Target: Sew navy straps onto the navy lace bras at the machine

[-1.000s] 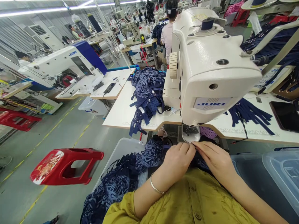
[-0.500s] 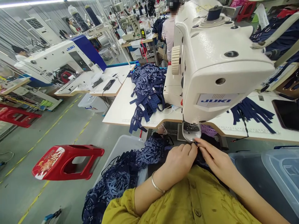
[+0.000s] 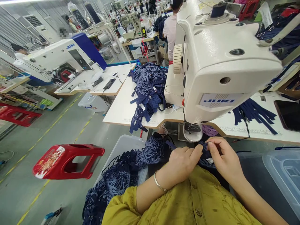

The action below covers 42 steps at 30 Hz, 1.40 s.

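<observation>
My left hand (image 3: 181, 161) and my right hand (image 3: 223, 157) both pinch a small navy lace garment piece (image 3: 205, 156) just below the presser foot (image 3: 192, 132) of a white Juki sewing machine (image 3: 217, 62). The fingers of each hand are closed on the fabric, and the right thumb and forefinger hold its upper edge. A silver bangle circles my left wrist. More navy lace pieces (image 3: 122, 178) trail from my lap down to the left.
A heap of navy lace garments (image 3: 148, 90) lies on the white table (image 3: 122, 112) left of the machine. Navy straps (image 3: 252, 114) and a dark phone (image 3: 289, 115) lie to the right. Clear plastic bins (image 3: 283, 175) flank me. A red stool (image 3: 65, 161) stands on the floor left.
Both hands have pulled the lace piece back from under the presser foot toward my body, and the right hand has shifted right and lifted its edge.
</observation>
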Tool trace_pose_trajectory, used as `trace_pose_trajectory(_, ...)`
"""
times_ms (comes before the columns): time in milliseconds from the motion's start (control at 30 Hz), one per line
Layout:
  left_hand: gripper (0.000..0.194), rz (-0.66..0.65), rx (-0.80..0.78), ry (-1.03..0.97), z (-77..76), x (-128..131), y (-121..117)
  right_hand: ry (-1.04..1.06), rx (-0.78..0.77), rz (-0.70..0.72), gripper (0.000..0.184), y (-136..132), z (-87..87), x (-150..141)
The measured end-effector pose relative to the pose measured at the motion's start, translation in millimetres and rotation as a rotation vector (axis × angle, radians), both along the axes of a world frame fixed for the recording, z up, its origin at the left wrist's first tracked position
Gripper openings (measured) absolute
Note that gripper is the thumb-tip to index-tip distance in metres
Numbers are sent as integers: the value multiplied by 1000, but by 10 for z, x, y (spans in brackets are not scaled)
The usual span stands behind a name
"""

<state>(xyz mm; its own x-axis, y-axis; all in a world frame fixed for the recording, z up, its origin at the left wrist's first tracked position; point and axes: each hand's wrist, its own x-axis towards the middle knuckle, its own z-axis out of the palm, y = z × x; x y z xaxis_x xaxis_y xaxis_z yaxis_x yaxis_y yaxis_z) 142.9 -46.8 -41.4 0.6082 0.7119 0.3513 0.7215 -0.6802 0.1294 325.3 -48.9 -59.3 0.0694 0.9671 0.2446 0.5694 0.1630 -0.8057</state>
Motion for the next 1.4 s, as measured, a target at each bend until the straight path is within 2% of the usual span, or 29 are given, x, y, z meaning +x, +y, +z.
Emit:
trace_pose_trajectory(67, 24, -26, -8, 15, -8, -34, -1, -23, -68, 55, 16, -3, -3, 13)
trace_pose_trajectory(167, 23, -32, -55, 43, -23, -84, 12, -74, -145, 232, 23, 3, 3, 64)
trace_pose_trajectory(267, 14, -8, -144, 53, -28, -90, 27, -217, -75, 459, 26, 12, 12, 100)
trace_pose_trajectory(367, 11, -2, -256, 41, -31, -63, 49, -326, 32, 553, 18, 2, 11, 93)
trace_pose_trajectory(467, 19, -5, -316, 19, -74, -48, 99, -363, 47, 524, 19, -8, -1, 76)
trace_pose_trajectory(533, 17, 5, -297, -37, -128, -64, 151, -329, 2, 474, 22, 13, -17, 80)
trace_pose_trajectory(633, 18, 123, -212, -137, -206, -117, 234, -138, -194, 352, 23, 89, -62, 112)
trace_pose_trajectory(700, 21, 196, -250, -211, -237, -148, 270, 46, -365, 265, 27, 144, -103, 123)
trace_pose_trajectory(767, 21, 161, -441, -335, -255, -154, 277, 251, -491, 181, 31, 180, -145, 102)
trace_pose_trajectory(867, 26, 32, -812, -560, -288, -109, 248, 523, -584, 103, 38, 182, -192, 19)
trace_pose_trajectory(967, 28, 64, -989, -713, -331, -48, 225, 604, -603, 110, 39, 141, -206, -39)
trace_pose_trajectory(1100, 15, 163, -930, -750, -310, -10, 225, 413, -498, 156, 35, 89, -189, -3)
trace_pose_trajectory(1200, 12, 116, -859, -680, -236, 4, 223, 305, -420, 238, 36, 77, -192, 45)
trace_pose_trajectory(1300, 14, 64, -854, -603, -185, 24, 213, 414, -446, 353, 36, 78, -246, 42)
trace_pose_trajectory(1400, 15, 84, -873, -557, -178, 41, 206, 617, -481, 257, 30, 72, -317, -16)
